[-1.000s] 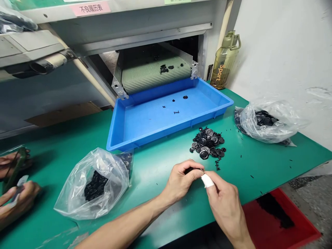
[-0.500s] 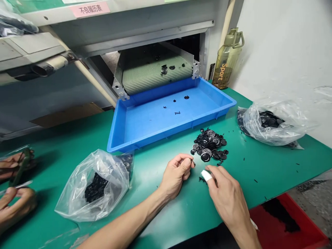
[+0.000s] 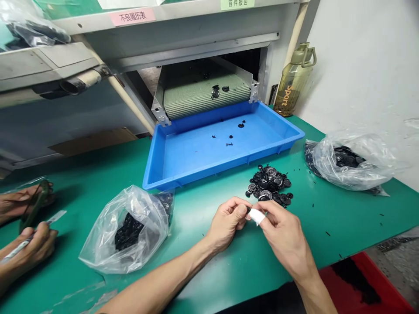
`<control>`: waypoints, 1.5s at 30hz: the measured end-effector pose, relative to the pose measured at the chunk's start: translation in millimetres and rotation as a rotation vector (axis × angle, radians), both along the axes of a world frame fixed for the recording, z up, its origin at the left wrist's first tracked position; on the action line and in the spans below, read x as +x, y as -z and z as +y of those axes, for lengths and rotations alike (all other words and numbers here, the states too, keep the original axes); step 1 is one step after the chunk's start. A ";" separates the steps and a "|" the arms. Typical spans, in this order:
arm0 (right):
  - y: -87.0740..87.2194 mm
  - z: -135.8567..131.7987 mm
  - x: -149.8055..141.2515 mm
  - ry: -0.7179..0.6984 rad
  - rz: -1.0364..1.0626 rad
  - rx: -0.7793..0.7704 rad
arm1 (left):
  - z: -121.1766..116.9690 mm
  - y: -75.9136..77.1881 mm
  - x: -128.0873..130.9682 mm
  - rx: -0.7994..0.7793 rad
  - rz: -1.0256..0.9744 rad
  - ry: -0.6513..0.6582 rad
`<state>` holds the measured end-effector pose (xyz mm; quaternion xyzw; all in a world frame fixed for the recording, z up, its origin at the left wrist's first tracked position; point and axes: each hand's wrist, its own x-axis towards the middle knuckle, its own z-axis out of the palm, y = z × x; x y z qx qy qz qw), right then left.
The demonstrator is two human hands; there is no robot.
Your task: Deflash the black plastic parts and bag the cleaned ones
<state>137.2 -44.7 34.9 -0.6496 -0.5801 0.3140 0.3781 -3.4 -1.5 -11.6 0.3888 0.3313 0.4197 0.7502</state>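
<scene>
My left hand (image 3: 229, 220) is closed in a pinch on a small black plastic part (image 3: 248, 210), mostly covered by the fingers. My right hand (image 3: 283, 231), its thumb wrapped in white tape, meets it there, with thumb and fingertips closed at the same part. Just beyond both hands lies a heap of black round plastic pieces (image 3: 270, 182), discs and small knobs mixed. An open clear bag (image 3: 149, 244) with small black pieces stands left of my left forearm. Another clear bag (image 3: 369, 174) holding black discs is at the right.
A blue tray (image 3: 196, 172) with a few black pieces sits under the end of a green conveyor belt (image 3: 203, 102). A bottle (image 3: 293, 83) stands by the wall. At left, a co-worker's hands (image 3: 36, 244) hold a pen and a dark green object. A red bin (image 3: 340, 292) is below the table edge.
My right hand has moved from the table to my left hand's fingertips, closing on the part. A small black piece has dropped from the belt into the tray. The view has shifted slightly.
</scene>
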 end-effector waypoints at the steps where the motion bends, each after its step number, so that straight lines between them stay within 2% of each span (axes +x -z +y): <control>1: -2.4 1.8 -0.7 0.004 0.008 -0.045 | -0.8 -0.3 -0.5 0.023 0.012 0.023; 3: -3.3 4.2 -2.0 0.040 -0.041 -0.078 | -2.8 -1.6 -0.7 0.064 0.033 0.072; 7: 7.3 5.0 -1.5 0.138 -0.257 0.032 | -6.7 -4.0 1.0 0.087 0.020 0.122; 11: 20.8 -0.2 9.5 0.098 -0.294 0.058 | -7.5 -5.3 1.6 0.056 0.017 0.107; 15: 22.6 -4.9 17.4 0.022 -0.374 0.018 | -1.1 -9.7 0.0 -0.040 -0.082 -0.018; 19: 17.9 4.0 5.2 -0.055 -0.484 -0.071 | 9.4 -13.6 -3.0 -0.183 -0.243 -0.186; 23: 17.5 17.1 -7.4 -0.093 -0.558 -0.115 | 11.6 -12.9 -3.6 -0.206 -0.236 -0.207; 26: 18.8 16.0 -4.5 -0.046 -0.462 -0.041 | 7.4 -10.1 -2.2 -0.114 -0.087 -0.163; 29: 17.4 6.3 1.9 0.058 -0.288 0.005 | 2.1 -7.4 -0.5 -0.044 0.025 -0.036; 32: 13.8 -3.4 3.0 0.106 -0.164 -0.004 | -2.7 -6.2 0.9 -0.083 0.051 0.099; 35: 11.5 -8.4 1.0 0.078 -0.085 0.036 | -6.0 -5.8 2.5 -0.116 0.030 0.133; 38: 12.5 -10.7 0.2 0.059 -0.092 0.102 | -7.7 -5.4 4.0 -0.108 0.000 0.140; 45: 20.1 -18.1 0.4 0.136 -0.214 0.187 | -8.9 -6.0 3.5 -0.072 0.052 0.162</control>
